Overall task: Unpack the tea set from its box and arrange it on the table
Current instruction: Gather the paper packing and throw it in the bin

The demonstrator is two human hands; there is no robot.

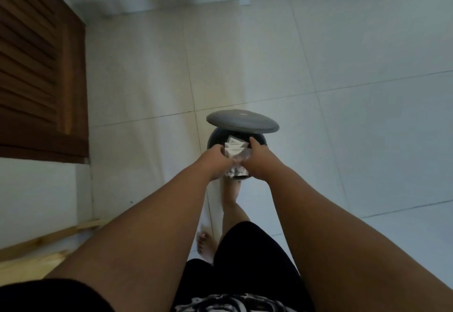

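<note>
Arms (147,238) out: left hand (217,164), right hand (257,162) grip wrapping (235,148) over bin (212,138) (lid (242,121) up).

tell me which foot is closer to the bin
The forward foot, right at the bin; the other foot stands well back.

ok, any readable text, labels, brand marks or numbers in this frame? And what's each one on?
No text in this frame can be read.
Bin lid: there is a faint pale mark near its far edge, too small and blurred to read.
Packaging, gripped by the left hand and right hand: it shows white patches, but they are blurred and no letters can be made out.
</note>
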